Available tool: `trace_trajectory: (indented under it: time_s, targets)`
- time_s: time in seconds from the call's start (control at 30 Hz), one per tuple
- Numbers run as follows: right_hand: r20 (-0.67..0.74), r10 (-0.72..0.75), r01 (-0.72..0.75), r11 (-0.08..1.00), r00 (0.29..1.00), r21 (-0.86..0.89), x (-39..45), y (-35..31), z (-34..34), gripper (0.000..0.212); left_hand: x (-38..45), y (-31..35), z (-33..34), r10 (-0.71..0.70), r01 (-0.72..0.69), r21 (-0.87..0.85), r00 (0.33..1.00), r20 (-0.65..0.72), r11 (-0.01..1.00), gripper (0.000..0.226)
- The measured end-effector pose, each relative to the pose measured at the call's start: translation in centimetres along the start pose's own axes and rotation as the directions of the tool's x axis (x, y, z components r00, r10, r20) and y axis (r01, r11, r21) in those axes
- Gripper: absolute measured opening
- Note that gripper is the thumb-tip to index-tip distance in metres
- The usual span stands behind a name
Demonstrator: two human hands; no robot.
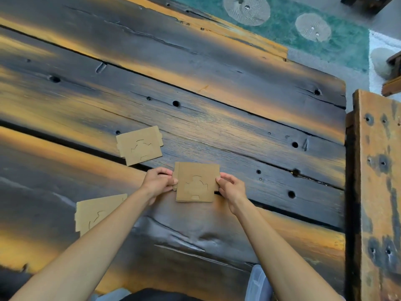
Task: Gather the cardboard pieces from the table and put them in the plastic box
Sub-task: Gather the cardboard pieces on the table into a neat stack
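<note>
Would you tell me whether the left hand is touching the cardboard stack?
Touching: the head view shows the left hand pinching the left edge of the cardboard stack.

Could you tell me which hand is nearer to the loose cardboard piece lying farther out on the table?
Left. The left hand sits just below-right of that cardboard piece, gripping the stack; the right hand holds the stack's far side.
</note>
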State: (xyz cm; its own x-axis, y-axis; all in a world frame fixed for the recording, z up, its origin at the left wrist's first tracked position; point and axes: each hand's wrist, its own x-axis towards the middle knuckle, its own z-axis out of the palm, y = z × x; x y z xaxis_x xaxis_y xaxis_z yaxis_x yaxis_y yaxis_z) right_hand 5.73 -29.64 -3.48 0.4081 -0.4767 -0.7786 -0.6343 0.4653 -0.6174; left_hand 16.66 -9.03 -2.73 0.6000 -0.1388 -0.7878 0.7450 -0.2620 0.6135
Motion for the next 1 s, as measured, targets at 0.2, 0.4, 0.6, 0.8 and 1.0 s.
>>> trace_trajectory:
  time_s: [0.2, 0.4, 0.6, 0.8, 1.0]
  targets:
    - [0.102, 0.034, -0.026, 0.997, 0.994, -0.079, -2.1, 1.7, 4.0, 0.023, -1.5, -1.6, -5.7, -0.029, 0.024, -0.078, 0.998, -0.064, 0.997, 0.028]
    - [0.176, 0.070, -0.038, 0.983, 0.982, -0.182, -3.9, 3.7, 9.1, 0.019, -3.0, -4.0, -11.8, -0.055, 0.037, -0.165, 0.993, -0.106, 0.986, 0.023]
    - [0.174, 0.050, -0.007, 0.971, 0.984, -0.240, -5.0, 5.7, 14.6, 0.016, -4.3, -5.5, -16.5, -0.072, 0.025, -0.206, 0.972, -0.222, 0.978, 0.019]
    - [0.166, 0.038, 0.019, 0.943, 0.985, -0.332, -6.6, 8.2, 19.4, 0.019, -4.4, -7.4, -20.1, -0.076, 0.045, -0.079, 0.886, -0.458, 0.996, 0.017]
    - [0.161, 0.002, 0.074, 0.884, 0.987, -0.461, -8.2, 10.3, 22.6, 0.018, -5.5, -8.6, -22.3, -0.047, 0.107, 0.080, 0.839, -0.542, 0.991, 0.010]
